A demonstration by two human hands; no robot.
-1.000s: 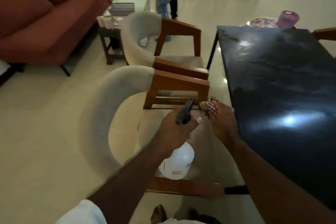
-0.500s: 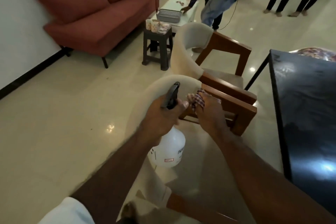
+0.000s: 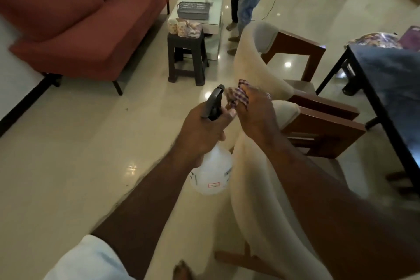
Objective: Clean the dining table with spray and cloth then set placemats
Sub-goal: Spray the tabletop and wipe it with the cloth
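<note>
My left hand [image 3: 202, 129] grips the neck of a white spray bottle [image 3: 212, 173] with a dark trigger head [image 3: 213, 103]. The bottle hangs below my fist, over the floor. Right beside it, my right hand [image 3: 255, 113] holds a bunched red-and-blue checked cloth [image 3: 239, 94]. Both hands are in front of me, above the back of a cream chair [image 3: 252, 191]. The black dining table [image 3: 395, 88] stands at the right edge, only its near corner in view. Colourful placemats [image 3: 375, 40] and a purple item [image 3: 410, 37] lie at its far end.
A second cream chair with wooden arms [image 3: 293, 52] stands beyond the first. A red sofa [image 3: 84, 13] fills the upper left. A dark stool [image 3: 187, 57] with cups and a white low table [image 3: 200, 2] with a grey basket are ahead. Several people stand at the back.
The view has swung left, away from the table, which has slid to the right edge. Both hands stay close together with the bottle and the cloth in them.
</note>
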